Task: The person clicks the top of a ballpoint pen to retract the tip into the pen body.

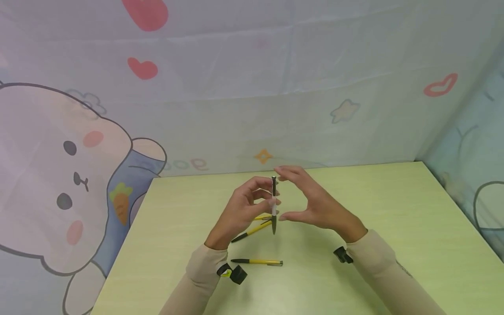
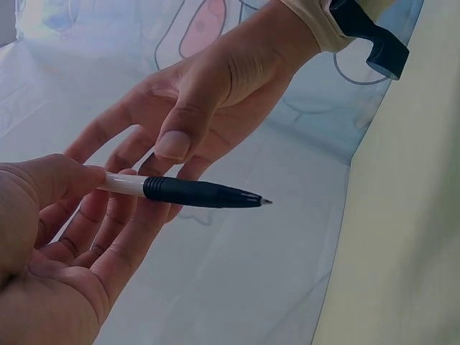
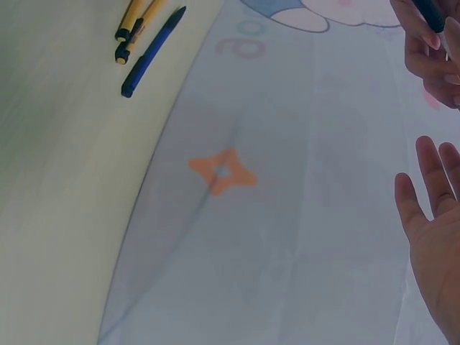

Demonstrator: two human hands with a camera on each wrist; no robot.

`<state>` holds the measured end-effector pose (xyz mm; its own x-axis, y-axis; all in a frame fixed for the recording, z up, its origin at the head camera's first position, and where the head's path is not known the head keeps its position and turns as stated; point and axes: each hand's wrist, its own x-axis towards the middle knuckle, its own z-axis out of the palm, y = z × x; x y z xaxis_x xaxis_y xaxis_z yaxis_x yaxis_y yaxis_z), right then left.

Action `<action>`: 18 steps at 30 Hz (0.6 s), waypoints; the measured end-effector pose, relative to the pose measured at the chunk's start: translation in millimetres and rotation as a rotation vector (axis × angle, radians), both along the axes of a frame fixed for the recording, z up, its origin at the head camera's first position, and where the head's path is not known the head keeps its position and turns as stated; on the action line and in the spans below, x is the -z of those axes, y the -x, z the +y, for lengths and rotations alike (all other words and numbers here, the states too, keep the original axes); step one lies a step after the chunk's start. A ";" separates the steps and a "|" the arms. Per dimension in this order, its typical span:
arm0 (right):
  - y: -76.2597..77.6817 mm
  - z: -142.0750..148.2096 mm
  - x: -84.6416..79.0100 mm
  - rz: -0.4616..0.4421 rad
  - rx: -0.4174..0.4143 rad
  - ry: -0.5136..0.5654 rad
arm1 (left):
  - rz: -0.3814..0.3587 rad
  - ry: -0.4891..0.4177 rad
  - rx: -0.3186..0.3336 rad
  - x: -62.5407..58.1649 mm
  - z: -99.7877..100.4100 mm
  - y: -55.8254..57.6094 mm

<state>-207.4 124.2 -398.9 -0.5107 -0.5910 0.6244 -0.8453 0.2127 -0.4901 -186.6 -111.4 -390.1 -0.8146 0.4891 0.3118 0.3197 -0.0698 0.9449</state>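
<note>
A ballpoint pen [image 1: 274, 223] with a white barrel and dark grip stands upright above the table, its writing end down. My left hand [image 1: 240, 208] holds it by the barrel between thumb and fingers. In the left wrist view the pen's dark grip [image 2: 205, 192] and bare metal tip show plainly. Just right of the pen, my right hand [image 1: 320, 201] is spread, thumb low and fingers high, with a gap between them and nothing held. Its fingertips come close to the pen's upper end. Part of the right hand [image 3: 438, 244] also appears in the right wrist view.
On the pale table [image 1: 393, 218], a yellow pen [image 1: 257, 261] lies near the front. Two more yellow pens, one [image 1: 257, 228] angled, lie partly hidden behind the left hand. A blue pen [image 3: 152, 54] lies beside them in the right wrist view. A printed cloth [image 1: 236, 87] hangs behind.
</note>
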 end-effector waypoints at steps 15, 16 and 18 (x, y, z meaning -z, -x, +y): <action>3.9 -3.7 4.5 0.037 -0.010 -0.013 | 0.015 0.018 -0.013 -0.9 3.3 0.4; 3.6 -3.9 4.3 0.038 -0.010 -0.014 | 0.016 0.015 -0.012 -1.1 3.3 0.3; 2.9 -4.2 3.8 0.033 -0.013 -0.015 | 0.014 0.006 -0.008 -1.6 3.5 0.2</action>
<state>-210.3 120.1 -402.7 -0.4819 -0.6070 0.6319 -0.8639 0.2088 -0.4583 -186.8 -107.9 -388.6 -0.8140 0.4845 0.3205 0.3338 -0.0614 0.9406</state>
